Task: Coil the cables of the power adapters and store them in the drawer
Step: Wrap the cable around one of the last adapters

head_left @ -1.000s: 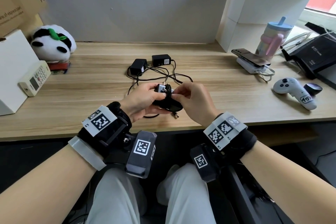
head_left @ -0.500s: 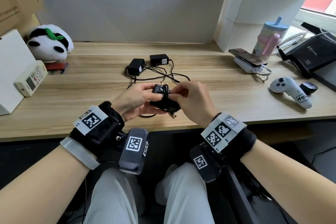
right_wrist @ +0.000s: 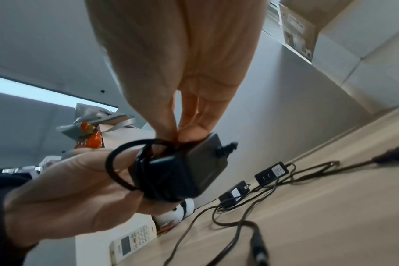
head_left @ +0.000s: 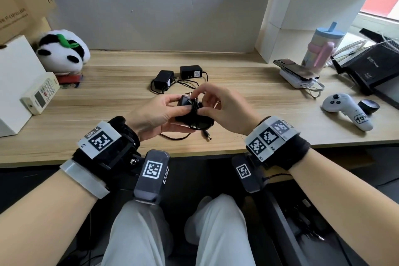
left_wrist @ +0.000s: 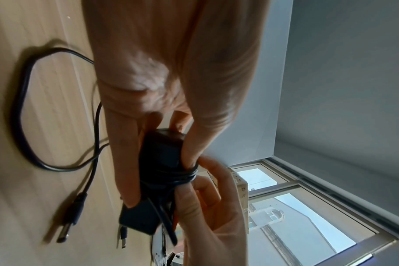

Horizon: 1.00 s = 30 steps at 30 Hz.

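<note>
My left hand grips a black power adapter just above the wooden desk, with its cable wound several times round the body. My right hand pinches that cable against the adapter. A loose loop and the barrel plug trail on the desk near the front edge. Two more black adapters lie farther back with tangled cables. No drawer shows in any view.
A panda plush and a white remote sit at the left beside a white box. At the right are a phone on a white power bank, a cup, a white game controller and a black device.
Both hands have lifted slightly and shifted with the adapter. My right hand has gone from beside the coil to pinching the cable on top of it. The plug end now lies free on the desk.
</note>
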Available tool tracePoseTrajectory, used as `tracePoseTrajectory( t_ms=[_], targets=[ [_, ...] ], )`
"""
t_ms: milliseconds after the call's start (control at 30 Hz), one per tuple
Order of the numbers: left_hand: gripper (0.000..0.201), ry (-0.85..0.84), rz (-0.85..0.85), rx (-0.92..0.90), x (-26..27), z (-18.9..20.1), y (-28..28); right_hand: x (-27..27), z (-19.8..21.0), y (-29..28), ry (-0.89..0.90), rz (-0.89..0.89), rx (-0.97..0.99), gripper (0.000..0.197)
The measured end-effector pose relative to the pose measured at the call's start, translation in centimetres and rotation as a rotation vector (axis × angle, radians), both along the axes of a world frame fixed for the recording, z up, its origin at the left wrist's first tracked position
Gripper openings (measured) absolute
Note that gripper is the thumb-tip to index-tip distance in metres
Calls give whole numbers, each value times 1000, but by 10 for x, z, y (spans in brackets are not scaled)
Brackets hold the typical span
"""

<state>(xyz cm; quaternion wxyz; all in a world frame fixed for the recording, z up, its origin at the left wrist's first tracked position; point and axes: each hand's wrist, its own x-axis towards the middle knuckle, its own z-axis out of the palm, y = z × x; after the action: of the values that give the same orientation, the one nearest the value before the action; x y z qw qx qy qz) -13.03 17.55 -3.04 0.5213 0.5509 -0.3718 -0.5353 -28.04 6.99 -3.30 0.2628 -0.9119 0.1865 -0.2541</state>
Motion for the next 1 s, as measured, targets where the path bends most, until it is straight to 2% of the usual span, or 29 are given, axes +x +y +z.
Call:
tracePoseTrajectory(
  t_ms=[133, 400, 567, 700, 800, 900, 1000],
  targets=[
    [34, -21, -68, 19, -1, -2, 2, -6, 5, -1, 167, 76, -139, 26],
    [34, -93, -156, 63, -4, -8, 4, -11, 8, 5, 355, 158, -254, 20],
    [36, -65, -169, 62, -6, -7, 5, -14, 5, 6, 243, 150, -235, 19],
    [39, 61, -172, 73, -12, -9, 7, -17, 9, 7, 155, 114, -207, 17],
    [35, 148, -180, 54, -15, -12, 10, -15, 6, 10, 152, 83, -195, 17],
    [33, 156, -107, 18, -18, -15, 10, -15, -1, 9, 176, 40, -146, 24],
    [28, 122, -2, -22, -19, -15, 5, -17, -7, 7, 37, -67, -89, 24]
  ],
)
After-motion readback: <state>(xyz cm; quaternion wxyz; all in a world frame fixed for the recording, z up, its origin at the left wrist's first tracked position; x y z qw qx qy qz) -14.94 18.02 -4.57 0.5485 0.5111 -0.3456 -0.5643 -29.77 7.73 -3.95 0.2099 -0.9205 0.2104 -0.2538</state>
